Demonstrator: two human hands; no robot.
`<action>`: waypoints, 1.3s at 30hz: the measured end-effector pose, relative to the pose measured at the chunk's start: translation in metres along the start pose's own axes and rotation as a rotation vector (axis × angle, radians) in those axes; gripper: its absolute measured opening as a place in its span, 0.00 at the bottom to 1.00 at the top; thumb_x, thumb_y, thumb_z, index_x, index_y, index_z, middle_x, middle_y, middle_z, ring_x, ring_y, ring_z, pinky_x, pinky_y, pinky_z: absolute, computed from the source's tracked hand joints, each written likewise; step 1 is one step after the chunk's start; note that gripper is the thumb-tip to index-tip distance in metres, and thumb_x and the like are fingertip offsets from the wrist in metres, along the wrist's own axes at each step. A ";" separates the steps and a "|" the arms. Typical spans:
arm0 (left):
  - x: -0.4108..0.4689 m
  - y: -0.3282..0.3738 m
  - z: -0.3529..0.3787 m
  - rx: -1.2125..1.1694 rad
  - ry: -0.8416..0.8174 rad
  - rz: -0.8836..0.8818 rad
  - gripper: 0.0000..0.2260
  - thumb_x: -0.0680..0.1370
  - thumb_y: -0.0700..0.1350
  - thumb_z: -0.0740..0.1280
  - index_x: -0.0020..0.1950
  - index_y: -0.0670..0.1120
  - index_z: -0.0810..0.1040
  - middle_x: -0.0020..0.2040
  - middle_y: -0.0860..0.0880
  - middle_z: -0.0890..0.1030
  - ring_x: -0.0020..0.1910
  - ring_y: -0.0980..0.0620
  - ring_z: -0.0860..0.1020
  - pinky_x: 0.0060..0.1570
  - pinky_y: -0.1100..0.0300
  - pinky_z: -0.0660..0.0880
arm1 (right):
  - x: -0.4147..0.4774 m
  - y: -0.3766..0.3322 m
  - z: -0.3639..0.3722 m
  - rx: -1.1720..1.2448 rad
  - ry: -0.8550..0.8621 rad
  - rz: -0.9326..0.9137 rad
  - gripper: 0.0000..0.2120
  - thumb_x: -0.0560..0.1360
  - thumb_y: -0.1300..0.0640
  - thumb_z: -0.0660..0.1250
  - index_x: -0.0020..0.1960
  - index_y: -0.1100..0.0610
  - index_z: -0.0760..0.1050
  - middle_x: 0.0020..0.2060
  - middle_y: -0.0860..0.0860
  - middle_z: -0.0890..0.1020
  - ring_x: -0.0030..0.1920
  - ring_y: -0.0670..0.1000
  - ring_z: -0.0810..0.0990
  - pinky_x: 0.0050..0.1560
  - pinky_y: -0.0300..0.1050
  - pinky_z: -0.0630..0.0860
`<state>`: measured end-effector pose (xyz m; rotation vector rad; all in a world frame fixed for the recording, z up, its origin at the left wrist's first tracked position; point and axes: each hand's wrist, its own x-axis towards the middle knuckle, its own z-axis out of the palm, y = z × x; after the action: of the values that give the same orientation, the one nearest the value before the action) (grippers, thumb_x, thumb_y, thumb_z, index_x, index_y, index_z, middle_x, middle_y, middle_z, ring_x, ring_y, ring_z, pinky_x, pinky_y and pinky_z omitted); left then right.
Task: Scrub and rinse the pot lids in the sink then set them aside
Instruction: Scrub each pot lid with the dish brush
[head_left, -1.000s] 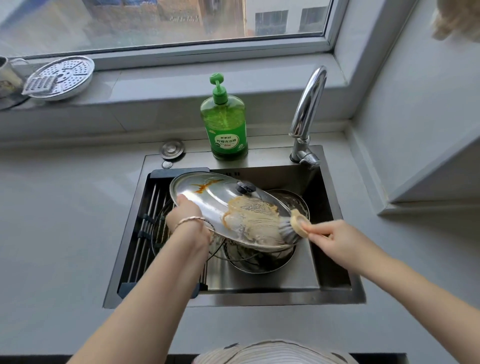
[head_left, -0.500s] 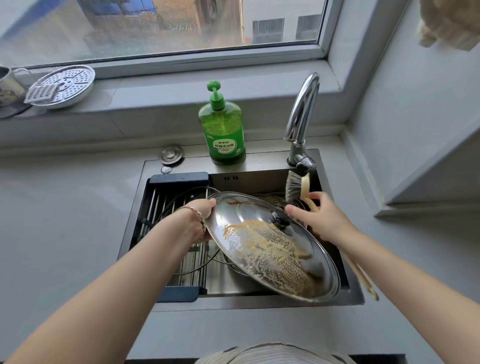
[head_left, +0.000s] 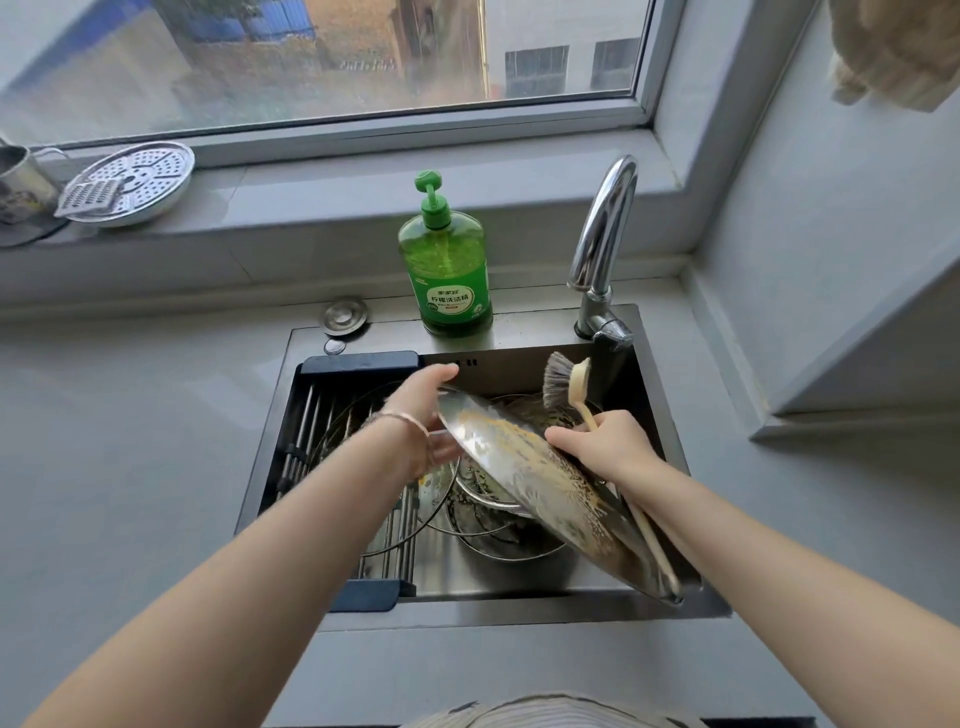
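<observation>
Inspector: Position of lid (head_left: 540, 483)?

Technician: Over the sink (head_left: 519, 616), tilted steeply. High edge at far left, low edge at the near right corner of the basin. Contact with the front rim there: cannot tell. Upward face streaked with orange-brown suds.

Inspector: Left hand (head_left: 421, 410)?

Technician: At the high edge of lid. Fingers curled over the rim, grasping it. Thin bracelet (head_left: 410, 423) on the wrist.

Inspector: Right hand (head_left: 602, 447)?

Technician: Against the right edge of lid, about midway along. Fingers clenched round the handle of the brush (head_left: 576, 382), grasping it. Bristle head up, clear of lid, just below the base of the tap (head_left: 602, 234). Handle end down along the right side of lid, toward the near corner.

Inspector: Beneath lid?

Technician: Metal pots (head_left: 498, 545) and wire rims on the basin floor, partly hidden. Dark-framed drain rack (head_left: 311, 415) across the left part of the basin.

Inspector: Surroundings?

Technician: Green soap bottle (head_left: 447, 265) upright on the back ledge of the sink, left of the tap. Round metal plug (head_left: 344, 316) on the counter (head_left: 130, 467), just beside the back left corner of the sink. On the windowsill (head_left: 363, 182), far left: perforated steamer plate (head_left: 137, 179), small grater (head_left: 88, 195) leaning on it, mug (head_left: 21, 182) beside. Pale cloth (head_left: 893, 52) hanging at top right.
</observation>
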<state>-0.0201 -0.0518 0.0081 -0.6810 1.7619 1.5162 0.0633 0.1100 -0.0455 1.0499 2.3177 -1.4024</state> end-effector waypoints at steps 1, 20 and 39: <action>-0.007 -0.007 0.003 -0.016 -0.032 0.038 0.14 0.76 0.51 0.65 0.52 0.41 0.72 0.39 0.45 0.76 0.31 0.49 0.77 0.23 0.62 0.76 | 0.001 -0.001 0.001 0.014 0.022 0.019 0.14 0.68 0.49 0.72 0.37 0.60 0.76 0.32 0.51 0.76 0.38 0.51 0.76 0.39 0.43 0.70; -0.019 -0.064 0.010 -0.434 0.116 0.021 0.17 0.80 0.57 0.57 0.48 0.44 0.76 0.46 0.44 0.80 0.49 0.43 0.79 0.58 0.43 0.74 | -0.064 0.035 -0.022 -0.561 -0.298 -0.594 0.29 0.80 0.54 0.55 0.66 0.24 0.47 0.39 0.46 0.75 0.31 0.45 0.69 0.33 0.36 0.67; -0.027 -0.052 0.019 -0.447 0.199 0.091 0.17 0.78 0.56 0.62 0.54 0.42 0.77 0.52 0.42 0.81 0.51 0.41 0.80 0.57 0.43 0.75 | -0.055 0.035 0.001 0.108 0.004 -0.438 0.18 0.71 0.60 0.72 0.59 0.53 0.78 0.52 0.34 0.76 0.42 0.30 0.75 0.47 0.23 0.67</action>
<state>0.0402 -0.0433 -0.0034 -1.0118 1.6210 1.9910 0.1257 0.0937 -0.0405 0.5843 2.6069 -1.6900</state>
